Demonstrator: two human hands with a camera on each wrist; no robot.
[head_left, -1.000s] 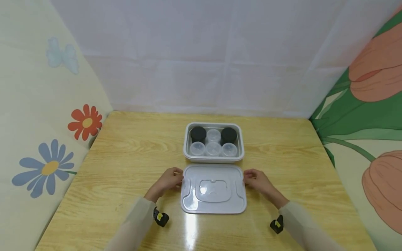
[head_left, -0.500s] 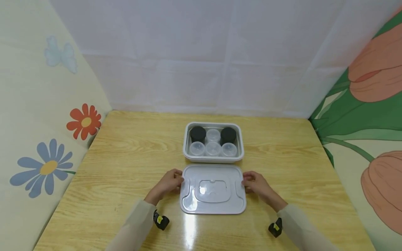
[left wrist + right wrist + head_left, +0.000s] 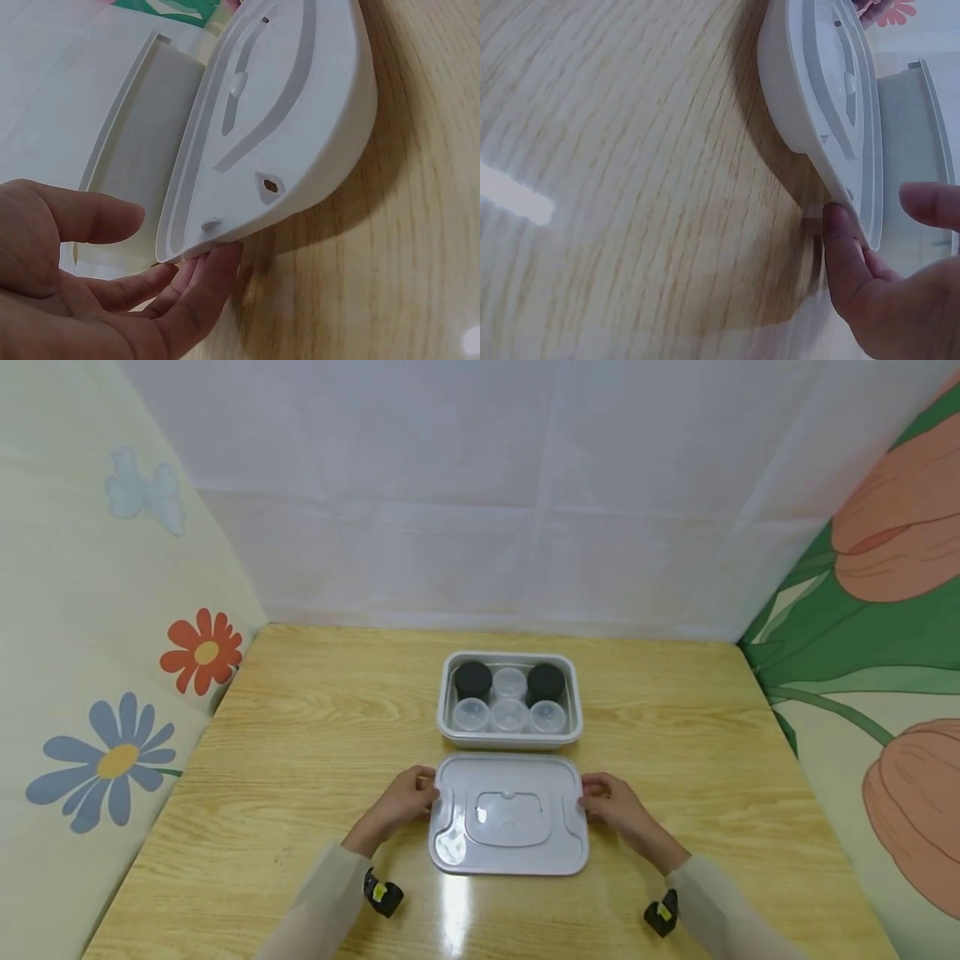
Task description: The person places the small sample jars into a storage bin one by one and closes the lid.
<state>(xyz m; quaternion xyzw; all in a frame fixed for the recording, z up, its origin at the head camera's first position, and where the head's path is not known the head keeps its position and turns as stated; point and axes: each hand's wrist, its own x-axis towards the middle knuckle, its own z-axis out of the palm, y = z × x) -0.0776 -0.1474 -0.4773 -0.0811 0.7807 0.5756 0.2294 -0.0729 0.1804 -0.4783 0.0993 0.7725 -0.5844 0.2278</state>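
Observation:
A white plastic lid (image 3: 510,857) with rounded corners and a raised central panel is held between both hands, just in front of the box. My left hand (image 3: 401,799) holds its left edge; in the left wrist view the fingers (image 3: 199,311) curl under the rim while the thumb stands apart. On the opposite edge, my right hand (image 3: 621,810) has its fingertips (image 3: 838,225) at the underside, thumb also off the surface. Both wrist views show the lid's side wall and a shadow on the table beneath.
A rectangular box (image 3: 510,743) stands right behind the lid. Inside are several clear round cups (image 3: 509,716) and two black round-topped containers, one at left (image 3: 473,680) and one at right (image 3: 546,683). The wooden table (image 3: 322,693) meets a white cloth backdrop (image 3: 450,552).
The right hand has come in slightly against the lid's right edge. The lid's near edge has shifted a little toward me. The box and its contents stay put.

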